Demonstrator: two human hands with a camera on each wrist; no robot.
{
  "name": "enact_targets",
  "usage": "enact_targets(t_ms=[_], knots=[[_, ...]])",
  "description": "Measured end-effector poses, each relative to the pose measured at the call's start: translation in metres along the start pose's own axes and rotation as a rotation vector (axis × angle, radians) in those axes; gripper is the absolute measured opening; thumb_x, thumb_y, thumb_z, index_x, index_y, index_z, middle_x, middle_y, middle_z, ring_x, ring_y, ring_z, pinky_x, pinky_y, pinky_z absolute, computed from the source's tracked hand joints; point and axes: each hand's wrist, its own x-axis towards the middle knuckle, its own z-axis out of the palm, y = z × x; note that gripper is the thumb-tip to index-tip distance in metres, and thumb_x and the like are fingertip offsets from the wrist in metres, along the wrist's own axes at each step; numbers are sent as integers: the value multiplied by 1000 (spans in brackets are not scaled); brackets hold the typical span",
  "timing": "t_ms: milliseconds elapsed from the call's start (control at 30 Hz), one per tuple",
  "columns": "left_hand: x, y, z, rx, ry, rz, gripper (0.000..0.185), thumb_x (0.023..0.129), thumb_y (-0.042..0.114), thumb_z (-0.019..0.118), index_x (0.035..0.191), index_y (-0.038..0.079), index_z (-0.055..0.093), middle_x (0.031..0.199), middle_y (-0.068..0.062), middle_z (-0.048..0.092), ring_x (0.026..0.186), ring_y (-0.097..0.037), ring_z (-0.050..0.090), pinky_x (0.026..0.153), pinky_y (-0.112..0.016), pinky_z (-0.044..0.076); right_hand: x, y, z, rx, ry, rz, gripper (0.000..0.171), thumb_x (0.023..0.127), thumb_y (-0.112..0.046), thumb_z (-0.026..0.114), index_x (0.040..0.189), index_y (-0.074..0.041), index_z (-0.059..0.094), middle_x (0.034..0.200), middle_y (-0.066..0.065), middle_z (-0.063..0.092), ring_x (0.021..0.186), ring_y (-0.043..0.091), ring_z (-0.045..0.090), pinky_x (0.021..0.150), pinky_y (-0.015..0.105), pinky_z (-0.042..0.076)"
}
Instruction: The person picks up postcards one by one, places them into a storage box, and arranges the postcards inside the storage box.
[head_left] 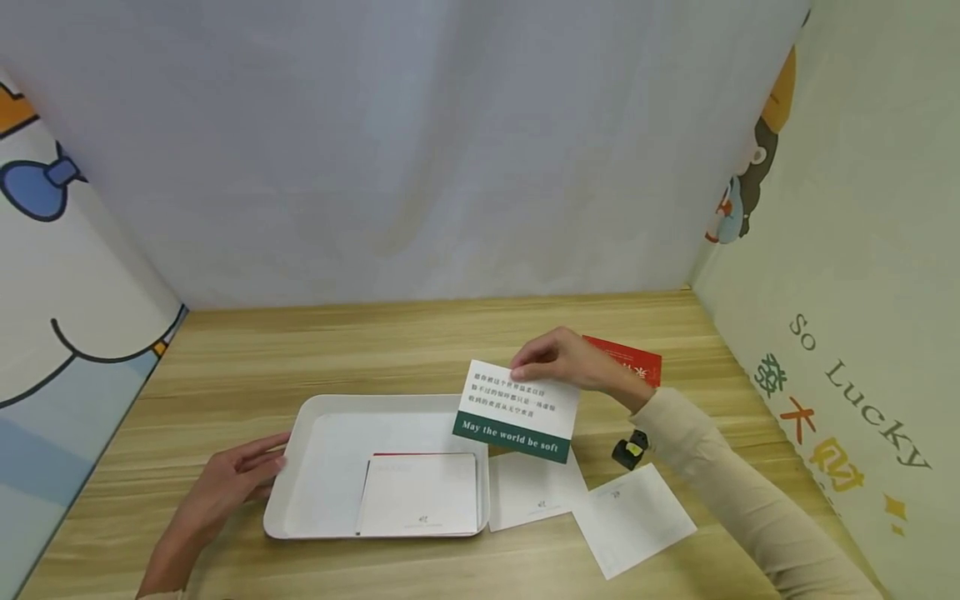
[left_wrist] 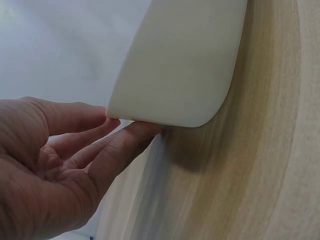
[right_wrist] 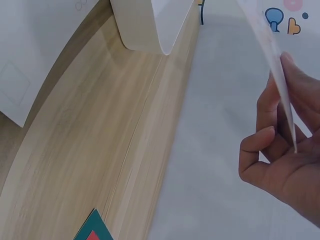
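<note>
Behind your wood-grain table hangs a pale curtain; from the head view, your right hand pinches the printed card near the tray's right end, lettering legible only here. Left wrist: your left hand touches the tray wall, fingers extended. Right wrist: the card's thin, bowed profile suggests light, bendable stock, best held by an edge.

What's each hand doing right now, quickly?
Left hand: open, fingers touching the tray at its left edge.
Right hand: closed, pinching the green-banded card above the table.
</note>
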Motion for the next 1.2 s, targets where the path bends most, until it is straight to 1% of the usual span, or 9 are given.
enact_targets(t_ms=[233, 433, 800, 900, 1067, 1200], knots=[[1, -1, 0, 12, -1, 2, 57, 107, 12, 60, 155, -10, 40, 146, -34, 55, 100, 5, 65, 83, -30, 62, 6, -4, 9, 6, -5, -19, 15, 96, -7, 75, 107, 2, 80, 91, 12, 77, 64, 18, 71, 57, 28, 59], [1, -1, 0, 18, 9, -11, 57, 108, 14, 60, 155, -9, 41, 147, -33, 54, 100, 4, 66, 83, -30, 62, 11, -8, 16, 14, -16, -33, 14, 96, -7, 75, 107, 2, 80, 90, 11, 78, 63, 17, 71, 56, 29, 59], [0, 2, -1, 18, 7, -4, 56, 107, 12, 59, 155, -10, 40, 146, -35, 54, 99, 5, 66, 83, -30, 62, 24, -14, 32, 44, -53, -76, 14, 97, -5, 74, 106, 3, 80, 91, 13, 78, 63, 16, 72, 56, 30, 59], [1, 2, -1, 13, 9, -1, 56, 108, 12, 59, 155, -10, 40, 146, -35, 54, 100, 6, 65, 83, -30, 61, 29, -15, 38, 61, -71, -88, 14, 96, -6, 75, 106, 3, 80, 92, 13, 78, 63, 16, 72, 56, 29, 59], [0, -1, 0, 1, 13, -22, 56, 107, 13, 60, 155, -8, 41, 147, -33, 55, 101, 5, 65, 83, -29, 61, 34, -13, 51, 77, -112, -108, 13, 96, -5, 75, 105, 3, 79, 93, 13, 79, 65, 12, 69, 56, 26, 56], [0, -1, 0, -2, 25, -21, 55, 107, 12, 60, 155, -8, 42, 146, -33, 56, 101, 5, 66, 82, -28, 61, 41, -13, 62, 83, -118, -119, 13, 95, -5, 76, 104, 3, 80, 92, 12, 78, 65, 8, 65, 57, 22, 53]])
